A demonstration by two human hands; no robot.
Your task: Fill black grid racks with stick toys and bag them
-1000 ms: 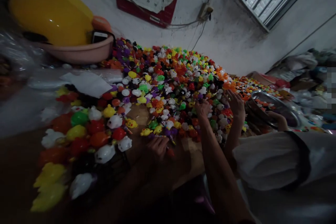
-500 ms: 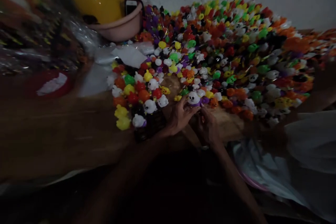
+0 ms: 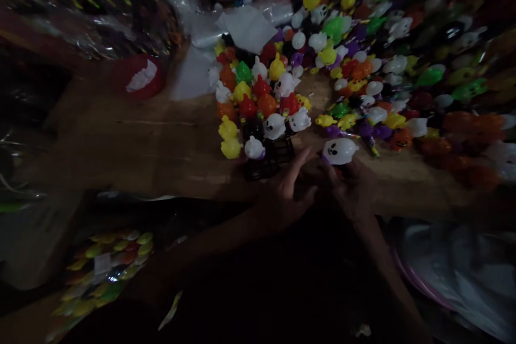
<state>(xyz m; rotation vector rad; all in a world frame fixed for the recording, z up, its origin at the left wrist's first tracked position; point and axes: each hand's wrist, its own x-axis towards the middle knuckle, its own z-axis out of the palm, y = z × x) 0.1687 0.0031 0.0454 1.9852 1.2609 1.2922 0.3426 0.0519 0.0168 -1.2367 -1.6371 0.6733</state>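
Observation:
My right hand (image 3: 355,185) holds a white plastic toy head (image 3: 339,151) with a black printed face; a bit of purple shows at its left end. Just to its left is my left hand (image 3: 288,191), thumb and fingers apart, with nothing in it. Beyond my left hand, a black slotted rack (image 3: 281,151) lies on the wooden table (image 3: 161,145). Its left and far parts carry rows of red, yellow, orange, green and white toy heads, among them a white one with a face (image 3: 274,126). The near right slots show bare.
A large heap of mixed toys (image 3: 399,64) covers the right and back of the table. White paper (image 3: 248,27), a red bowl (image 3: 141,78) and clear plastic bags (image 3: 121,11) lie at the left. Below the table edge is a bag of colourful toys (image 3: 108,263).
My view has tilted down and left. The hands have drawn apart; my left hand has come off the white toy, which has turned sideways and stays in my right hand.

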